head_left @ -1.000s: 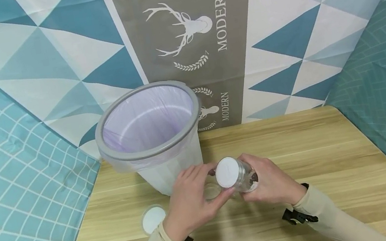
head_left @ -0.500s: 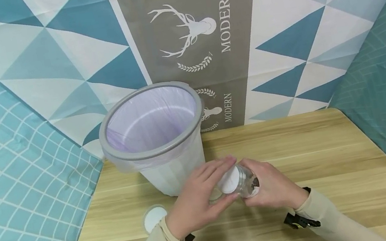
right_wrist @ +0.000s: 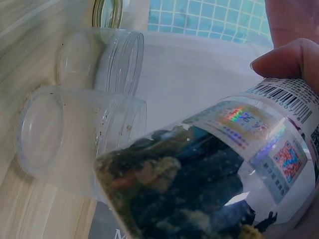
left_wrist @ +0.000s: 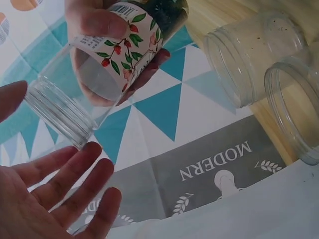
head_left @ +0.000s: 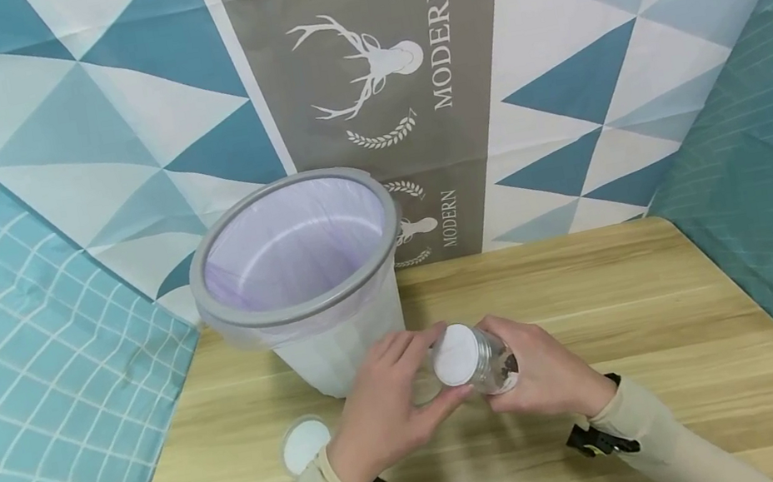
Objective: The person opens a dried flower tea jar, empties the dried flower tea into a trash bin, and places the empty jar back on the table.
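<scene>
My right hand grips the body of a clear jar, tilted so its lid points toward the head camera. Red berries and green leaves decorate its label; dark dried pieces lie at the bottom end, as the right wrist view shows. With thumb and fingertips on opposite edges, my left hand pinches the lid, which has a white face and ridged clear sides. Behind the hands are two uncapped clear jars, with small dark specks on their walls. They are mostly hidden by the left hand in the head view.
A white bin with a grey rim and a pale purple liner stands at the back left of the wooden table. Left of my left wrist lies a loose round lid. Patterned cloth hangs behind and along both sides.
My left fingers spread over the lid's top half a second ago and have now drawn back to its edge. The right hand keeps its grip on the jar.
</scene>
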The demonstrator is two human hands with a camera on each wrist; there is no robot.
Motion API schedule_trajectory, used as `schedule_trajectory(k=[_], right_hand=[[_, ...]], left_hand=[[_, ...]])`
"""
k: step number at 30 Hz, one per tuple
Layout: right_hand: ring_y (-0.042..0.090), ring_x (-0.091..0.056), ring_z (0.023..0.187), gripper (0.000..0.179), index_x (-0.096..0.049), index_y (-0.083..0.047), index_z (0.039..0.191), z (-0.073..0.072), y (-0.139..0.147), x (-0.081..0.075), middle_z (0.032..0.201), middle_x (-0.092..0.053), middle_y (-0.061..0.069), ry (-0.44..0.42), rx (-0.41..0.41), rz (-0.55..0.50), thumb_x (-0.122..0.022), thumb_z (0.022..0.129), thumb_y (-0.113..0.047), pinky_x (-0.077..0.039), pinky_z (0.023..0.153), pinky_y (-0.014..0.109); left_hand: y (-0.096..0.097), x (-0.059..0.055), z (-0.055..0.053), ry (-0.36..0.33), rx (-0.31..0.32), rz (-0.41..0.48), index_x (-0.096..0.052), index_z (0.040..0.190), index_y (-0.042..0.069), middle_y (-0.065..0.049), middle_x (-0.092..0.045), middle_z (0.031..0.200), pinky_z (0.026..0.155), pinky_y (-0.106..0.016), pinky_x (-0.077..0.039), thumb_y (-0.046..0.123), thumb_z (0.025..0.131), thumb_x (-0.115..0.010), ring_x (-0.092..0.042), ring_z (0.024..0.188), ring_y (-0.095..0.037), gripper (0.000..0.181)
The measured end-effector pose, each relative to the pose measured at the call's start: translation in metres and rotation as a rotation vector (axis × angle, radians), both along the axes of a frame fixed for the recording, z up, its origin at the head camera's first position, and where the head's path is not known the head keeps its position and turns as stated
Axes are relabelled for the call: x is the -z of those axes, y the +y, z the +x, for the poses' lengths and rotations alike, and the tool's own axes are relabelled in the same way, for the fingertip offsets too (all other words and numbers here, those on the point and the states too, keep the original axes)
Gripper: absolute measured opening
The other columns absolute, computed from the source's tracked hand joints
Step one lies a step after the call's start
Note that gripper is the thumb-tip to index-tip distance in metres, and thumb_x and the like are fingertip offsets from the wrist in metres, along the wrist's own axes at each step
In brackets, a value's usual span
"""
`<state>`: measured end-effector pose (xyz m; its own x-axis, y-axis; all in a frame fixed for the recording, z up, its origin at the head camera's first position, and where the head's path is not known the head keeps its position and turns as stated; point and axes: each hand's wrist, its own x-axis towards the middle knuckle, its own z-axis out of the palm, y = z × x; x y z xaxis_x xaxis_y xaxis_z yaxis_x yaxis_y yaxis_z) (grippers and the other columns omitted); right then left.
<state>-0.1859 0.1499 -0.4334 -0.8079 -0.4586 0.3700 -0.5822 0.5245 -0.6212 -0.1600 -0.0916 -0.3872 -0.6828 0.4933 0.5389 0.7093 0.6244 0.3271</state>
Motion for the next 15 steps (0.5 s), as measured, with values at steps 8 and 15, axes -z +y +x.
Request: schedule_trajectory(k=[8,15], right_hand=[[0.006,-0.064,0.092,0.066,-0.062,-0.018,0.116,-0.0008,-0.0007,-0.0021,0.105,-0.068,-0.011,-0.006,0.000,-0.003,-0.092,0.058,-0.014,-0.059,0.078,0.032],[0.006,-0.064,0.092,0.070,-0.060,-0.022,0.121,0.0009,-0.0009,0.0005,0.107,-0.067,-0.013,-0.022,-0.010,0.011,-0.092,0.059,-0.015,-0.060,0.079,0.033]], left_hand=[[-0.0038,0.0019,0.0028,0.085,-0.044,0.024,-0.061,0.139,0.012,0.005,-0.069,0.102,0.083,-0.032,-0.054,0.048,0.082,-0.084,-0.063,0.092,-0.011,0.072],[-0.0029,-0.0020,-0.0053,0.047,0.157,-0.009,-0.049,0.155,0.023,-0.002,-0.052,0.154,0.109,-0.043,-0.050,0.041,0.087,-0.082,-0.055,0.137,-0.022,0.077]])
